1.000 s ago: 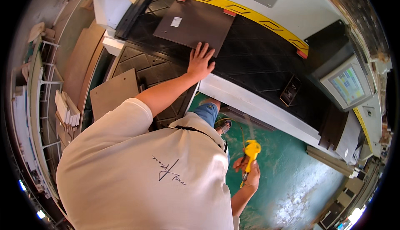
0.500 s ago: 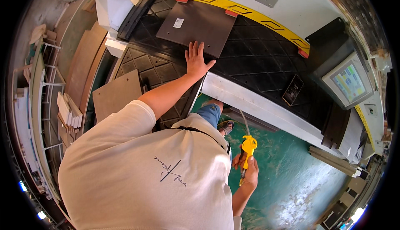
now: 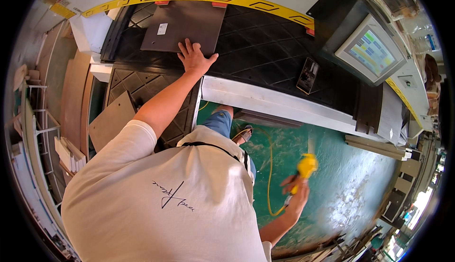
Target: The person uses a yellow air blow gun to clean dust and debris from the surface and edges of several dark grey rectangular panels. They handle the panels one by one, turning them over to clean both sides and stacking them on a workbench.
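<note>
Right hand (image 3: 298,198) swung outward, farther from shirt (image 3: 142,191), carrying air gun (image 3: 307,165); gun now blurred, sharp half a second ago. Nozzle (image 3: 311,146), leaning left toward table (image 3: 279,103) then, now points nearly straight up in view. Hose (image 3: 271,167), mostly hidden before, now shows as long yellow loop over floor (image 3: 341,176). View turned rightward: green button gone off top edge, screen (image 3: 373,51) shifted left, scrap pile (image 3: 327,248) come in at lower right.

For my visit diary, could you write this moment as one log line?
left hand: fingers on dark panel; right hand: holds yellow gun-shaped tool; panel: flat on black bed; screen: lit
</note>
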The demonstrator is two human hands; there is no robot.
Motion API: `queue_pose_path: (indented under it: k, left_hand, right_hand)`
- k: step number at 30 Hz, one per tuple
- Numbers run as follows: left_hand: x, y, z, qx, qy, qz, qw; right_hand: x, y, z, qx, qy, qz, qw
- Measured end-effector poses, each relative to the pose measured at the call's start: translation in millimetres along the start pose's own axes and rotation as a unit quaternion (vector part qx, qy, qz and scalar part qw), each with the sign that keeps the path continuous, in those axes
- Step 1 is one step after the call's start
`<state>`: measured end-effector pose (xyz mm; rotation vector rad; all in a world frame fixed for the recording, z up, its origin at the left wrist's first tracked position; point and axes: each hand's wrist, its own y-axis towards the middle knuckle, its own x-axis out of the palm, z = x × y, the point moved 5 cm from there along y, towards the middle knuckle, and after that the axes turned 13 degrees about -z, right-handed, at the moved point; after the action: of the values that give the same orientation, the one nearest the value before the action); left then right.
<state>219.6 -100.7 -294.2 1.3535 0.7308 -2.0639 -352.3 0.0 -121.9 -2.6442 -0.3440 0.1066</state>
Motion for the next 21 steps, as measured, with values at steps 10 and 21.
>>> queue_pose_path:
  k: [10, 21]
  left_hand:
    - [-8.5, 4.1, 0.9, -0.007, 0.01, -0.046, 0.999]
    - [-39.7, -49.9, -79.8, 0.217, 0.05, -0.168, 0.96]
  right_hand:
    - [59.4, 22.5, 35.2, 0.061, 0.078, -0.2, 0.975]
    - [120.9, 97.9, 54.0, 0.134, 0.044, -0.392, 0.909]
